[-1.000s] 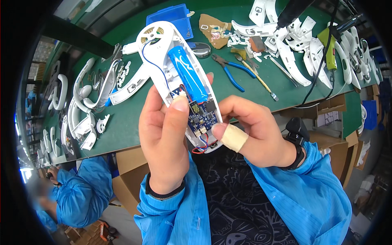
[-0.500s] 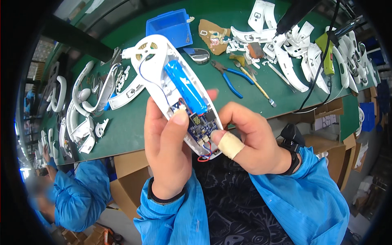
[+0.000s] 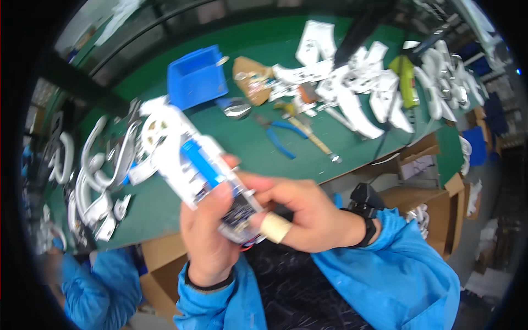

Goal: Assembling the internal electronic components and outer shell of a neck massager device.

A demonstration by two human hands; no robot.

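Observation:
A white open plastic housing [image 3: 169, 160] is tilted between my two hands over the table's front edge, smeared by motion. Inside it sit a blue cylindrical battery [image 3: 201, 163] and a dark circuit board [image 3: 237, 219]; red wire shows at its lower end. My left hand [image 3: 204, 237] is wrapped round the housing's left side, its thumb pressing near the battery's lower end. Along the opposite edge, my right hand [image 3: 311, 214] pinches the housing, the taped thumb [image 3: 275, 227] beside the board. Fingers beneath the housing are mostly hidden.
On the green table [image 3: 253, 184] are a blue bin [image 3: 201, 102], blue-handled pliers [image 3: 281, 144] and a yellow-handled brush-like tool [image 3: 319, 140]. White plastic shells [image 3: 352, 104] are heaped back right, curved white parts [image 3: 91, 181] at left. Another person's blue sleeve [image 3: 104, 283] shows lower left.
The view has shifted, so the table and the bin sit lower and further left. Both hands still grip the housing, which now looks tilted differently and blurred.

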